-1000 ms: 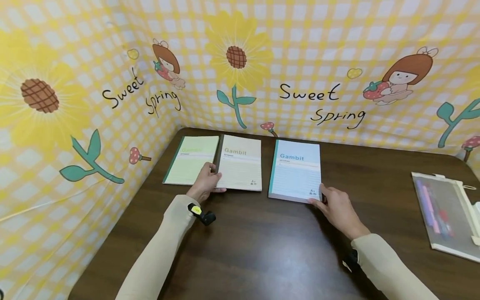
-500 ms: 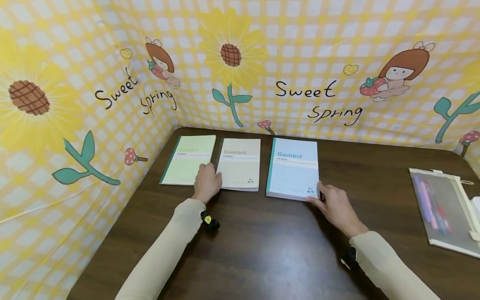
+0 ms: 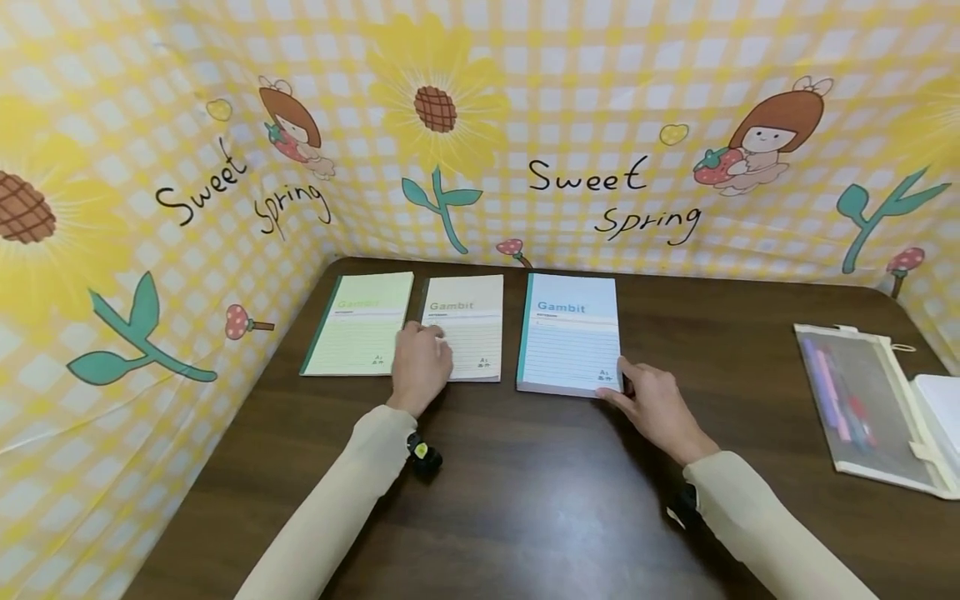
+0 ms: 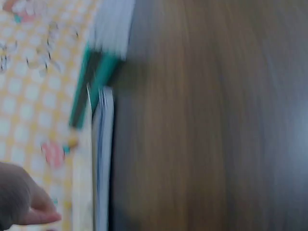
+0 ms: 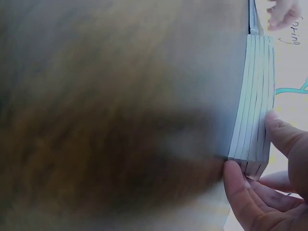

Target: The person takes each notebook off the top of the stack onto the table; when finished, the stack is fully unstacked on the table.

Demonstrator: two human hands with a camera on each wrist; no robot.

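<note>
Three notebook lots: green notebook (image 3: 358, 325), beige notebook (image 3: 467, 321), and a blue stack (image 3: 570, 343) of about five. Left hand (image 3: 420, 367) rests flat on the beige notebook's near-left corner; right hand (image 3: 654, 404) pinches the blue stack's near-right corner.

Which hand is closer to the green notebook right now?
Left. The left hand rests on the beige notebook beside the green notebook; the right hand grips the blue stack.
</note>
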